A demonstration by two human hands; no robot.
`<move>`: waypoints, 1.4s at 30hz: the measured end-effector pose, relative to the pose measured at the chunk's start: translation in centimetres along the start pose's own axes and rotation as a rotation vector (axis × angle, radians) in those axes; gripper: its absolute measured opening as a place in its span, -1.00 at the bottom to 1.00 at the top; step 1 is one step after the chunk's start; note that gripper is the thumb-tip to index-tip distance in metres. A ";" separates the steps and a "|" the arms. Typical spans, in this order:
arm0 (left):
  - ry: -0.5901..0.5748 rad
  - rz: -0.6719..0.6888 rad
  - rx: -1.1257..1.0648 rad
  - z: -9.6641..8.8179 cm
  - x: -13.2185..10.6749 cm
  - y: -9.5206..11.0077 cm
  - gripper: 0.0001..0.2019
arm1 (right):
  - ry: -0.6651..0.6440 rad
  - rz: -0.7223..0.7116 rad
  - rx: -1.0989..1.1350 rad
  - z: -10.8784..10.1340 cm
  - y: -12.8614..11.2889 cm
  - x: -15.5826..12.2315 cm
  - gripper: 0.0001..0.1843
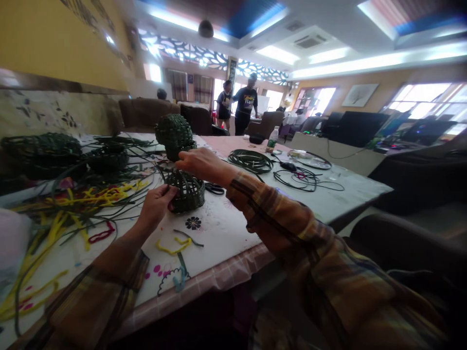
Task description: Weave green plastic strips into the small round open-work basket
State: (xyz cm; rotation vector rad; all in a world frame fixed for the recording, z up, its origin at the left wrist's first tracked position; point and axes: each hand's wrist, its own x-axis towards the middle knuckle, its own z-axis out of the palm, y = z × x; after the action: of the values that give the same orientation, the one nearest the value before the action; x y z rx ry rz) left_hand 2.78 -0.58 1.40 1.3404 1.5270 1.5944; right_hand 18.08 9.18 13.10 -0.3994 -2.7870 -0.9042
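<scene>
A small dark green woven basket (188, 193) with an open lattice sits on the table in front of me. My left hand (157, 201) is closed on its left side, with thumb and fingertips pinching the weave. Just above the rim, my right hand (204, 163) is closed in a pinch; what lies between its fingertips is too small to make out. Behind my right fingers stands a rounded, tightly woven green piece (174, 133). Black-handled scissors (214, 188) lie right of the basket, partly hidden by it.
Loose green strips and yellow fuzzy stems (109, 196) cover the table's left side, with more woven green pieces (44, 149) behind. Coiled green strip (251, 160), a cable (302, 179) and a plastic bottle (273, 140) lie or stand rightward. Two people (245, 104) stand far back.
</scene>
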 end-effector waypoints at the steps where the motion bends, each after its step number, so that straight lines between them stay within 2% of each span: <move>1: 0.000 0.003 0.004 0.1 0.0 0.1 -0.58 | -0.008 0.017 -0.001 -0.1 -0.1 -0.2 -0.75; 7: 0.039 0.015 0.024 -0.1 -0.1 -0.3 -0.56 | 0.076 0.065 0.001 -0.5 -1.7 -1.1 -0.65; 12: 0.126 -0.029 -0.039 -0.3 0.2 -0.7 -0.57 | -0.004 0.121 0.092 -1.4 -2.7 -2.9 -0.65; 16: 0.143 -0.019 -0.019 -0.3 0.3 -0.8 -0.61 | -0.039 0.246 0.261 -1.7 -3.1 -4.1 -0.74; 19: 0.190 -0.044 -0.038 -0.3 0.4 -1.0 -0.66 | -0.135 0.314 0.394 -0.2 -4.1 -5.0 -0.81; 22: 0.220 -0.051 -0.022 -0.4 0.4 -1.0 -0.69 | -0.190 0.354 0.467 2.8 -5.5 -6.4 -0.81; 26: 0.162 -0.051 -0.061 -0.7 0.2 -0.8 -0.60 | 0.002 0.430 0.469 6.1 -7.0 -8.2 -0.72; 30: 0.045 -0.069 -0.065 -1.2 0.4 -0.6 -0.47 | 0.097 0.473 0.528 7.4 -6.8 -8.5 -0.72; 33: 0.031 -0.055 0.015 -1.3 0.5 -0.5 -0.46 | 0.268 0.562 0.685 8.1 -5.9 -7.8 -0.73; 35: 0.029 -0.050 0.046 -1.2 0.5 -0.4 -0.47 | 0.379 0.640 0.803 8.8 -5.3 -7.1 -0.53; 38: 0.045 -0.045 0.073 -1.2 0.4 -0.2 -0.49 | 0.375 0.675 0.992 10.1 -4.9 -5.8 -0.29; 42: 0.038 -0.054 0.108 -1.1 0.4 -0.1 -0.54 | 0.352 0.650 1.227 11.9 -5.3 -5.0 -0.29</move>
State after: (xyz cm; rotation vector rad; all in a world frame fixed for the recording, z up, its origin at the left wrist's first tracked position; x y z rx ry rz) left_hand 1.59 -0.66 1.62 1.3214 1.6787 1.5316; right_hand 20.10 11.21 -0.59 -0.7124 -2.0977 0.7731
